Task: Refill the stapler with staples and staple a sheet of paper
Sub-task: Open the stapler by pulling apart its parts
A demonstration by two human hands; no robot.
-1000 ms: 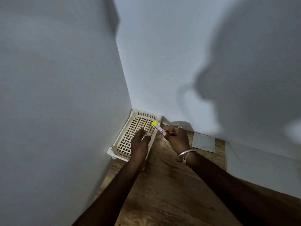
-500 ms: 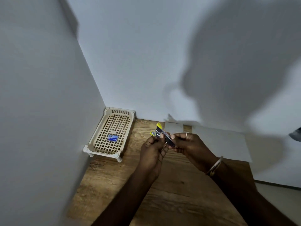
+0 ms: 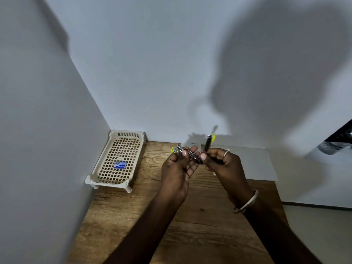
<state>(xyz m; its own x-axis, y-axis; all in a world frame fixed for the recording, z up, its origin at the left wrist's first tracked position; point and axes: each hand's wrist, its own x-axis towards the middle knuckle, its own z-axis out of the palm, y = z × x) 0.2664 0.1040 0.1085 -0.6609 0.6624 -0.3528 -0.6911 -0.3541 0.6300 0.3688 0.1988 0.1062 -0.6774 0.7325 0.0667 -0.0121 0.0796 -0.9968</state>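
Spanning left hand [image 3: 176, 168], right hand [image 3: 222, 162] fingertips [image 3: 203, 156]: stapler [image 3: 180, 149].

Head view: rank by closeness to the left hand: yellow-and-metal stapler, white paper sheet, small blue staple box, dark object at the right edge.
1. Yellow-and-metal stapler, gripped in the left hand.
2. White paper sheet, just behind the hands.
3. Small blue staple box, leftward in the cream basket.
4. Dark object, far right edge.

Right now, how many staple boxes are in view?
1: a small blue box in the basket at the far left corner of the table. The left hand and right hand, holding the stapler, may hide more.
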